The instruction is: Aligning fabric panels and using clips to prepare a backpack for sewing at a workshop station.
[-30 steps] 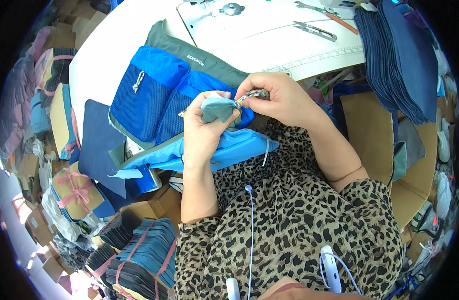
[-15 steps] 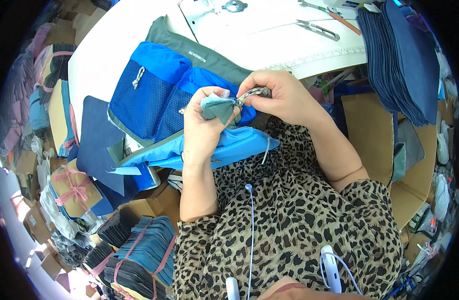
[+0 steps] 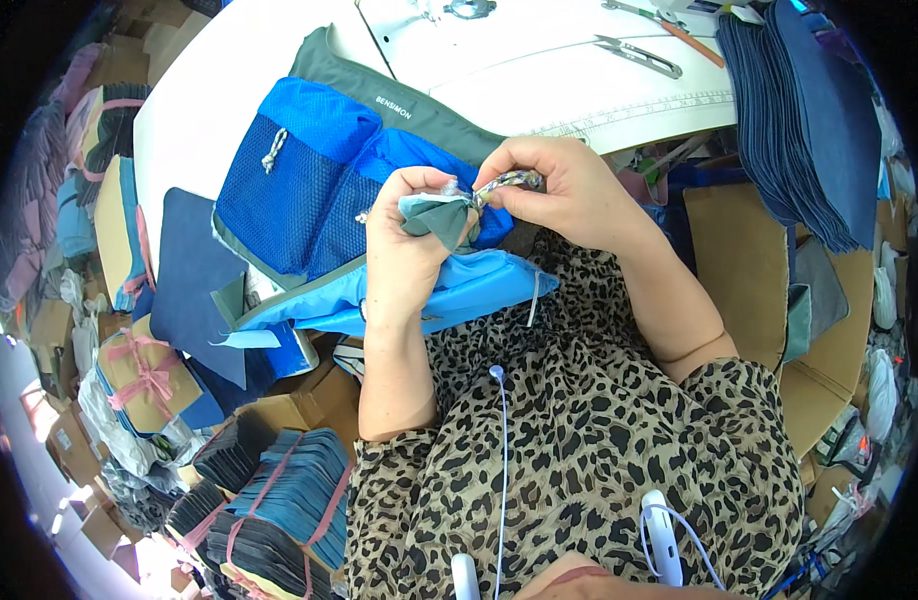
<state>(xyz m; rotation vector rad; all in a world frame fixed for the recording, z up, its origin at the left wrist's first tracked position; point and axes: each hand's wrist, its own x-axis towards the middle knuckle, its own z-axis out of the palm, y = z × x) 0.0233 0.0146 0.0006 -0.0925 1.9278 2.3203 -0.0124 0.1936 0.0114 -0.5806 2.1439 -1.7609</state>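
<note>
Left hand (image 3: 401,248) pinches fabric (image 3: 439,222), right hand (image 3: 564,192) cord (image 3: 511,181).

Bright light nearly bleaches the smooth white tabletop (image 3: 194,140); glare flares lower left; fisheye distortion warps the black-rimmed edges.

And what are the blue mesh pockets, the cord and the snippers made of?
Blue mesh pockets: probably nylon or polyester, since a fine net pattern shows.
Cord: seems to be braided thread, matt, as mixed-colour strands cross; the fibre can't be told.
Snippers: likely metal, as they look smooth and grey with slim blades.
</note>
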